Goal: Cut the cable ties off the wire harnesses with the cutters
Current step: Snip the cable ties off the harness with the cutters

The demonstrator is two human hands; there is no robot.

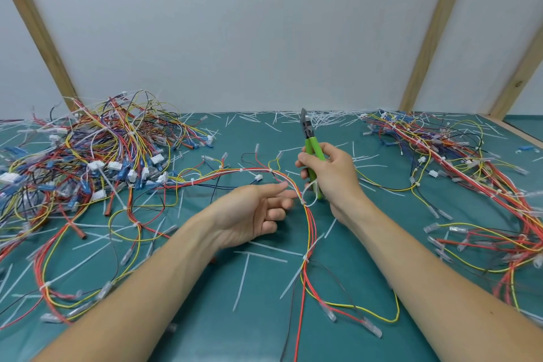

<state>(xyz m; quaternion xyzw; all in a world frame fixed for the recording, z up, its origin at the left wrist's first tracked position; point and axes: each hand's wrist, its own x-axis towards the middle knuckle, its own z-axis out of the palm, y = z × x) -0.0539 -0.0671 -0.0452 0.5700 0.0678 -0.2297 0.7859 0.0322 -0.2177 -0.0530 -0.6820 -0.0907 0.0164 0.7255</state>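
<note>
No text, label, brand, number or sign reads anywhere, not even on the held cutters (pixel 312 153).

Teal mat (pixel 205 317) w/ harnesses (pixel 88 161), prob. cut ties (pixel 244 279)

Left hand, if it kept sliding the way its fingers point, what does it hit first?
Most likely the wire harness just past the left hand, whose fingertips already nearly touch it. The right hand, holding the green cutters, comes next. Depth is uncertain.

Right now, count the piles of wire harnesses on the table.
2: a big tangled pile at the left, a longer pile at the right. One loose harness lies between the hands.
</note>
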